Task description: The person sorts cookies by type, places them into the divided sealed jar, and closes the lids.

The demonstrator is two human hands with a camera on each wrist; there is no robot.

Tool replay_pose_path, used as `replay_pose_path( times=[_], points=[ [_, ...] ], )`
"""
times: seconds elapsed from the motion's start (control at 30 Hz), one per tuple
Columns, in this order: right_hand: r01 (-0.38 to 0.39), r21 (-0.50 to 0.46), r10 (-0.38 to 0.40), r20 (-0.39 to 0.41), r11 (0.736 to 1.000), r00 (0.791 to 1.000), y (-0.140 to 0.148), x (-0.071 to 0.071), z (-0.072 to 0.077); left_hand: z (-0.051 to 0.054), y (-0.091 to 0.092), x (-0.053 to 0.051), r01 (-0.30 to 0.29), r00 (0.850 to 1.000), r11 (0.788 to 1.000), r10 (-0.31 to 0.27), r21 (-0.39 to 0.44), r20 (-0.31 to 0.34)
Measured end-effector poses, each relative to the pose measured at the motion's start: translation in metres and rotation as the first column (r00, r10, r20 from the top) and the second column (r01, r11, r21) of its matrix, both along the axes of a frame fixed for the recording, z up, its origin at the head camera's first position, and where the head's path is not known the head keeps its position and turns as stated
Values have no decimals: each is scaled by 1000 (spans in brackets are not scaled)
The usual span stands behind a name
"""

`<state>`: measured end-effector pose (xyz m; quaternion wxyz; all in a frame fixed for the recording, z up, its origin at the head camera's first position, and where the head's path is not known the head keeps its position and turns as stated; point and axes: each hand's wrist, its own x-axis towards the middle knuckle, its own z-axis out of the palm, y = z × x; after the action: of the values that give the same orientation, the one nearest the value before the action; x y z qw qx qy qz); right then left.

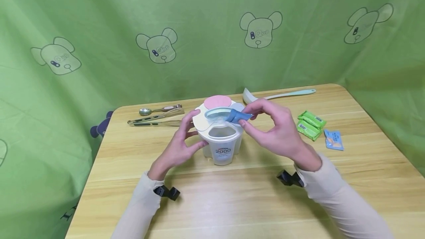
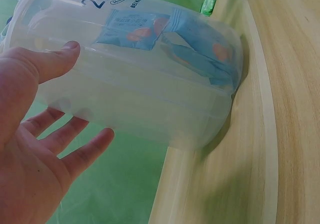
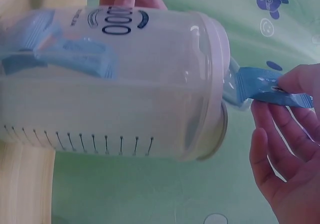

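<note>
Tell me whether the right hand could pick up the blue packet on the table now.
Probably not yet: the right hand pinches another blue packet, though nothing covers the table packet.

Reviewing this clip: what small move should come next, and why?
Probably lower the blue packet into the container: the right grip pinches it near the open mouth, the left grip holds the container, and similar packets already lie inside.
</note>
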<state>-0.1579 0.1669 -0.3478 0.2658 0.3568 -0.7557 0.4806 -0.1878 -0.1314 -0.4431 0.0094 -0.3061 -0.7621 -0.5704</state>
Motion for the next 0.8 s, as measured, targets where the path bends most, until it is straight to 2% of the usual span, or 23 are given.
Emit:
replay_pose_path(
  times=[0.27, 0.53, 0.8],
  points=[
    [-50, 20, 50, -3, 999, 999, -12, 0, -6, -1, 0, 0, -1, 1000, 1000, 1, -3, -1],
    [-21, 84, 22, -7, 996, 1000, -12, -2, -14, -2, 1, 0, -3, 1000, 1000, 3, -4, 11],
    [3, 86, -3, -3, 996, 1000, -7, -4, -16, -1, 0, 0, -11, 1000, 1000, 11, -8, 4]
  ],
)
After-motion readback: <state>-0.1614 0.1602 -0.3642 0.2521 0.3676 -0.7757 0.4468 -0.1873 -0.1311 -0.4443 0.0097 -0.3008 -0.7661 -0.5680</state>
